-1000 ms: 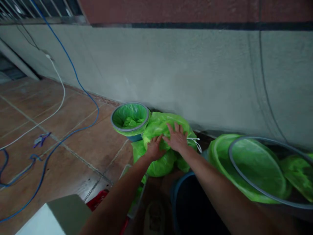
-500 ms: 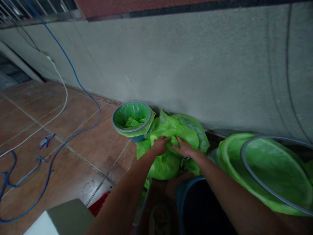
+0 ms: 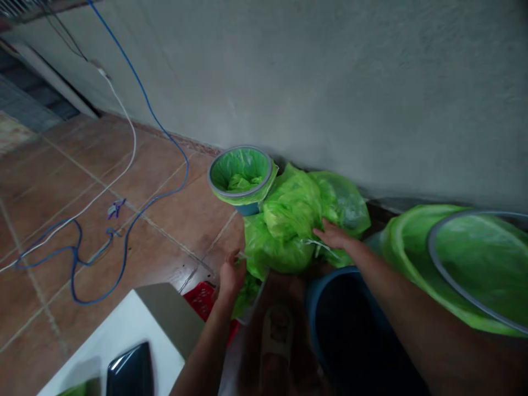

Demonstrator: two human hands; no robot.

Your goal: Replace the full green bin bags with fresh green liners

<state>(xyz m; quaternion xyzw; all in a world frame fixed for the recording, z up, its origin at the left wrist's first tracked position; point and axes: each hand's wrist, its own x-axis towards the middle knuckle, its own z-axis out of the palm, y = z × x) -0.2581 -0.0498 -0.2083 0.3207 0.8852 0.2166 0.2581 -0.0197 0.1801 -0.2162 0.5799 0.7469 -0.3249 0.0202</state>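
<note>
A bulging, translucent green plastic bag (image 3: 292,212) sits by a grey wall (image 3: 371,99). The right hand (image 3: 333,235), fingers apart, is at its right side; the left hand (image 3: 232,273) curls near its left, grip unclear. The bag looks light, soft, slippery, best held by its thin white drawstring (image 3: 308,241).

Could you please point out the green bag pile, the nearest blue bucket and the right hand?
Green bag pile (image 3: 295,212), head view: its middle.
Nearest blue bucket (image 3: 312,308), head view: its left wall.
Right hand (image 3: 335,236), head view: its back.
</note>
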